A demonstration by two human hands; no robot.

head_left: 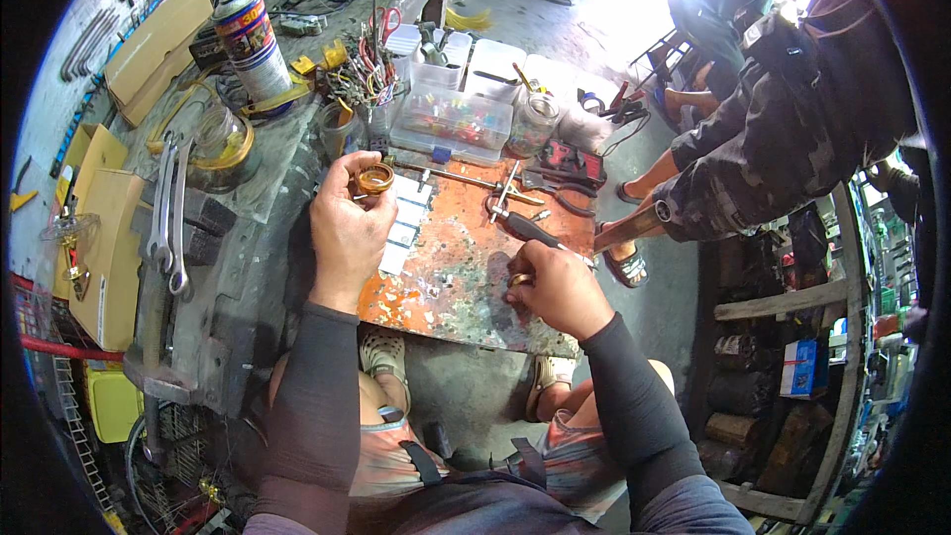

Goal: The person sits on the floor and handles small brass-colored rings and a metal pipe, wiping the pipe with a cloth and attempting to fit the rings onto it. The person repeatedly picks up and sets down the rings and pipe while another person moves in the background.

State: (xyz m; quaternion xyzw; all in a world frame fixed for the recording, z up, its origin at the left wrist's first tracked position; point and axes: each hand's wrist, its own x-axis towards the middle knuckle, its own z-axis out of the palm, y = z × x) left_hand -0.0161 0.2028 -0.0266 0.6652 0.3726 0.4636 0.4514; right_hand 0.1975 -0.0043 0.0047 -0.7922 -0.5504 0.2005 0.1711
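Between the thumb and fingers of my left hand (347,228) is a round brass-coloured fitting (374,178), its ring-shaped opening facing up. My right hand (563,289) is low over the near right part of the paint-stained orange work board (446,292), fingers closed on a small brass-coloured ring (520,279). Just beyond that hand lies a black-handled tool (530,230). A T-shaped metal tool (506,188) lies farther back. Beside my left hand, a white printed sheet (404,223) rests on the board.
Behind the board stand a clear parts box (451,124), a glass jar (533,124) and pliers (570,200). The left bench holds combination spanners (170,213), a spray can (250,45) and a vise (154,357). A person in dark shorts (733,178) stands at the right, near a wooden shelf (783,299).
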